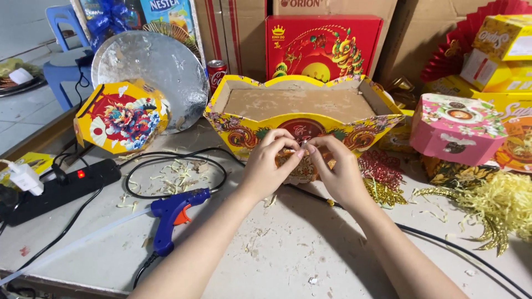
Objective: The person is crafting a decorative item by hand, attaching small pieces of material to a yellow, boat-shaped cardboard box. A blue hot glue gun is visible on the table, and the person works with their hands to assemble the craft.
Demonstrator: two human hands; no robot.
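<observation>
Head view: both hands pinched together on a tiny silver bit, left hand point(266, 166) and right hand point(337, 171) fingertips touching, right up against the front edge of the yellow scalloped box point(249, 130); blue glue gun point(173, 215) lies left of the left wrist; bare desk point(288, 254) between the forearms; pink box point(455, 128) well right.

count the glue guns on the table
1: a blue glue gun lies on the table, left of the left hand. Others may be hidden behind the boxes.
</observation>
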